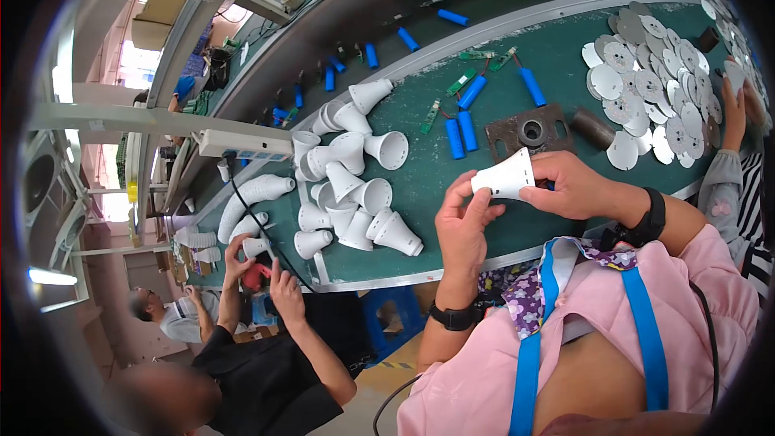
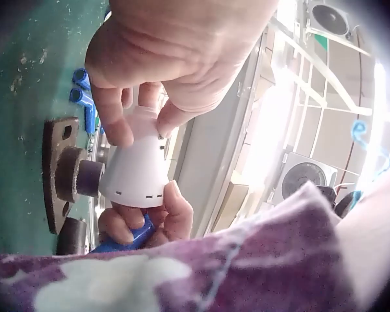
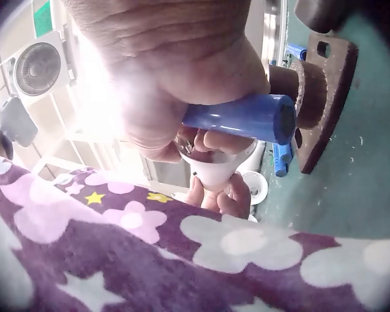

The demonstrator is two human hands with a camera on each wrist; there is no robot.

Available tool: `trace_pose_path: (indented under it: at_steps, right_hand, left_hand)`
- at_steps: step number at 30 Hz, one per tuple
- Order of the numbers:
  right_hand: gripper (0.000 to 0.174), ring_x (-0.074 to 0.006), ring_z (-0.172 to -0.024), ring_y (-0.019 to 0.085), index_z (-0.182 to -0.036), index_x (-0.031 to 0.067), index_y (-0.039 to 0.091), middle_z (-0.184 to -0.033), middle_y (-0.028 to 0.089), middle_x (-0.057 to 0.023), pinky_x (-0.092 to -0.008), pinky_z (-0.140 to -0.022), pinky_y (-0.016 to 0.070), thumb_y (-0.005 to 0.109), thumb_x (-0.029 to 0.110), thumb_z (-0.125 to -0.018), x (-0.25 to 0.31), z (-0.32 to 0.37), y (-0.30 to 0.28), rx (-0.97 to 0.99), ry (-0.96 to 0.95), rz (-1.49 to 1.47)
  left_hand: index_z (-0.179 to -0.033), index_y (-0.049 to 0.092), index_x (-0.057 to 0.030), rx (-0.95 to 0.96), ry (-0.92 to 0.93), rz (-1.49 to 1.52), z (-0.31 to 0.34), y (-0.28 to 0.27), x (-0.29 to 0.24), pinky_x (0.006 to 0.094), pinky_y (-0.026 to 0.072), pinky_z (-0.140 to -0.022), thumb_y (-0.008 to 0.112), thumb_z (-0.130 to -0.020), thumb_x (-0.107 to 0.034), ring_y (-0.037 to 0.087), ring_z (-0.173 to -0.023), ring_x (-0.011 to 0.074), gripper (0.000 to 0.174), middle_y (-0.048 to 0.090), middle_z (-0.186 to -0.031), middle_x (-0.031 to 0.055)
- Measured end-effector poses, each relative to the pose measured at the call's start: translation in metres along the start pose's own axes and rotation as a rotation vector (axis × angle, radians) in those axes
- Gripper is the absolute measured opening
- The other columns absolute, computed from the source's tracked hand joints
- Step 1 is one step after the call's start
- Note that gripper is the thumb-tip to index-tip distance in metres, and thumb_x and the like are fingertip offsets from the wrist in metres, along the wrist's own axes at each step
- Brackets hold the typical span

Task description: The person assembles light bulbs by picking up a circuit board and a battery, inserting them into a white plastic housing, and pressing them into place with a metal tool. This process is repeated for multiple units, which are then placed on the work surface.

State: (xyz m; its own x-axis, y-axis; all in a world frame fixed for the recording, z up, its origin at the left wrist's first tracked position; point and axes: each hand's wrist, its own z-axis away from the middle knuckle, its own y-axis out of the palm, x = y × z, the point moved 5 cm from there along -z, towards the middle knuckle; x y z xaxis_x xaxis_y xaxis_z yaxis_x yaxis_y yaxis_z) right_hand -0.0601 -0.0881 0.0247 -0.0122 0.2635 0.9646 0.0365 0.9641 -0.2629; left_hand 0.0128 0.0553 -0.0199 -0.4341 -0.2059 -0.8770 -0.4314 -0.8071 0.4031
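The head view shows a white cone (image 1: 502, 178) held above the green bench (image 1: 420, 258), its wide mouth toward the right hand (image 1: 569, 186). The left hand (image 1: 464, 222) pinches the narrow end between thumb and fingers; the right hand has its thumb and fingers at the rim. The right wrist view reveals what the head view mostly hides: the right hand also grips a blue cylinder (image 3: 244, 117), its fingertips reaching into the mouth. The left wrist view shows small slots along the cone's rim.

Just beyond the hands lies a metal plate (image 1: 508, 131) with a round collar (image 1: 533, 129), a dark tube (image 1: 593, 129) beside it. Farther out are blue cells (image 1: 467, 131) wired to green boards (image 1: 462, 81), piled cones (image 1: 347, 169) and many pale discs (image 1: 654, 73). Only the wrist views show a fan (image 3: 38, 68) clearly.
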Motion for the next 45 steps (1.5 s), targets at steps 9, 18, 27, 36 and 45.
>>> trace_pose_path:
  at_steps: [9,18,27,36,45]
  right_hand:
    - [0.018,-0.0221,-0.067,0.055,-0.081,0.0068,0.057,-0.074,0.053,-0.0051,-0.0311,-0.058,0.0449,0.065,0.018,-0.069,0.015,0.008,-0.019,-0.081,-0.286,0.722]
    - [0.016,-0.0187,-0.058,0.052,-0.077,0.0084,0.052,-0.065,0.049,-0.0039,-0.0305,-0.045,0.0429,0.061,0.014,-0.064,0.045,0.017,-0.023,-0.282,-0.336,1.169]
    - [0.021,-0.0261,-0.067,0.054,-0.082,0.0116,0.054,-0.068,0.054,-0.0063,-0.0364,-0.055,0.0439,0.067,0.014,-0.066,0.035,0.007,-0.044,-0.285,-0.413,0.709]
    - [0.017,-0.0239,-0.067,0.054,-0.076,0.0109,0.058,-0.061,0.055,-0.0038,-0.0345,-0.054,0.0432,0.068,0.017,-0.063,0.04,-0.017,-0.084,-0.146,-0.341,0.953]
    - [0.011,-0.0277,-0.064,0.061,-0.064,0.0063,0.061,-0.06,0.06,-0.011,-0.0356,-0.053,0.0483,0.065,0.015,-0.058,0.041,-0.042,-0.067,0.065,-0.369,1.167]
  left_hand:
    - [-0.102,0.052,0.0017,0.071,-0.067,0.188,-0.009,-0.007,0.005,0.0323,0.0503,-0.079,0.05,-0.087,-0.011,0.058,-0.088,0.0192,0.02,0.058,-0.099,0.012]
    - [-0.099,0.052,0.0001,0.105,-0.088,0.306,-0.01,0.004,0.014,0.033,0.0496,-0.082,0.051,-0.087,-0.011,0.058,-0.092,0.0201,0.016,0.058,-0.101,0.0121]
    - [-0.105,0.049,-0.001,0.24,-0.233,0.5,-0.017,0.036,0.027,0.0345,0.0489,-0.084,0.049,-0.089,-0.013,0.058,-0.095,0.0221,0.02,0.057,-0.104,0.0133]
    - [-0.119,0.047,-0.0038,0.354,-0.113,-0.032,-0.051,0.07,0.024,0.0207,0.0458,-0.068,0.053,-0.087,-0.014,0.055,-0.076,0.0091,0.034,0.054,-0.106,0.0068]
    - [-0.106,0.058,-0.0048,0.274,0.421,-0.703,-0.063,0.071,0.018,0.0182,0.0429,-0.061,0.068,-0.065,0.002,0.05,-0.075,0.0085,0.042,0.04,-0.109,0.0054]
